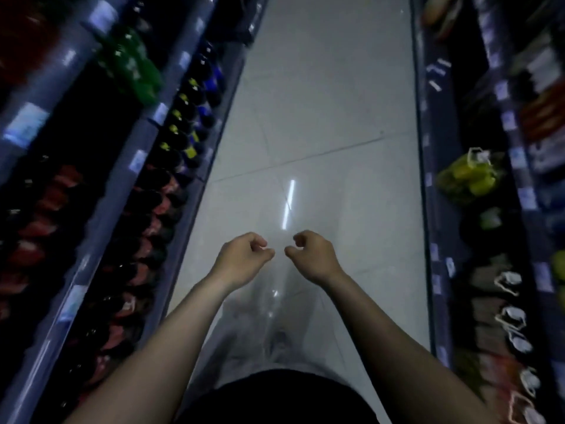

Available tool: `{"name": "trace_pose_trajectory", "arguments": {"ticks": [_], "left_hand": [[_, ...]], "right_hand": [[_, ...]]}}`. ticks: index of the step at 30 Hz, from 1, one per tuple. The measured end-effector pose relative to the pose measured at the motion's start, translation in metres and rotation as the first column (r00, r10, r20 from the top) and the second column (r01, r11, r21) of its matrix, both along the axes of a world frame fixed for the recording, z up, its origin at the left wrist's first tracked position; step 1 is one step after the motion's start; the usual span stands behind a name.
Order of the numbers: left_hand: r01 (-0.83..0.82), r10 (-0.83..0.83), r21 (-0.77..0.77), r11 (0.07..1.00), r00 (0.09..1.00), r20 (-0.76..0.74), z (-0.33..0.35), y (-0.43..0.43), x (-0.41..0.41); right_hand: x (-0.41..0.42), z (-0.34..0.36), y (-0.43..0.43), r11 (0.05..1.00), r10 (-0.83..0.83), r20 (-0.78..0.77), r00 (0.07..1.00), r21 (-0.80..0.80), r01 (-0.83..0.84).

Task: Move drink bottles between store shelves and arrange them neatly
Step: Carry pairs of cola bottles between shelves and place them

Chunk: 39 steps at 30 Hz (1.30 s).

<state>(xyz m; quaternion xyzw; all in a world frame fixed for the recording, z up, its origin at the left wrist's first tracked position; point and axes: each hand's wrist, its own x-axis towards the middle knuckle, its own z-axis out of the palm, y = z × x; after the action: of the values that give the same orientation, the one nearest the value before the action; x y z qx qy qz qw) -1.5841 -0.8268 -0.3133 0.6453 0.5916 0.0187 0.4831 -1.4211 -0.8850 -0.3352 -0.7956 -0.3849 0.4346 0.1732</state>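
I look down a store aisle. My left hand [244, 258] and my right hand [312, 255] are held out side by side over the floor, fingers curled and pinched. A thin clear plastic bag [275, 325] hangs below them, and each hand seems to pinch its top edge. The left shelves carry dark drink bottles with red labels [143, 215], dark bottles with yellow caps and blue labels [189, 123] and green bottles [131, 65]. No bottle is in either hand. The picture is blurred.
The pale tiled floor [321, 102] runs ahead between the two shelf units. The right shelves [428, 209] hold packaged goods, among them a yellow-green netted pack [467, 175] and several pouches with white caps [513, 316]. Price tags line the shelf edges.
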Motion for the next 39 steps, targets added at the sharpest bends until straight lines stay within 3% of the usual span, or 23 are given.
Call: {"name": "trace_pose_trajectory", "arguments": {"ticks": [10, 21, 33, 39], "left_hand": [[0.339, -0.344, -0.068, 0.938, 0.936, -0.070, -0.036, 0.179, 0.178], [0.681, -0.680, -0.016, 0.732, 0.730, -0.074, 0.003, 0.379, 0.397], [0.853, -0.840, 0.066, 0.517, 0.521, -0.153, 0.007, 0.504, 0.669], [0.891, -0.878, 0.147, 0.430, 0.450, -0.161, 0.038, 0.545, 0.816]], "right_hand": [[0.156, -0.028, 0.111, 0.909, -0.404, -0.063, 0.912, -0.140, 0.393], [0.331, 0.009, 0.267, 0.708, -0.704, -0.026, 0.710, -0.111, 0.697], [0.562, 0.001, 0.376, 0.512, -0.859, 0.018, 0.512, -0.011, 0.859], [0.693, 0.034, 0.420, 0.471, -0.881, 0.109, 0.461, 0.097, 0.877]]}}
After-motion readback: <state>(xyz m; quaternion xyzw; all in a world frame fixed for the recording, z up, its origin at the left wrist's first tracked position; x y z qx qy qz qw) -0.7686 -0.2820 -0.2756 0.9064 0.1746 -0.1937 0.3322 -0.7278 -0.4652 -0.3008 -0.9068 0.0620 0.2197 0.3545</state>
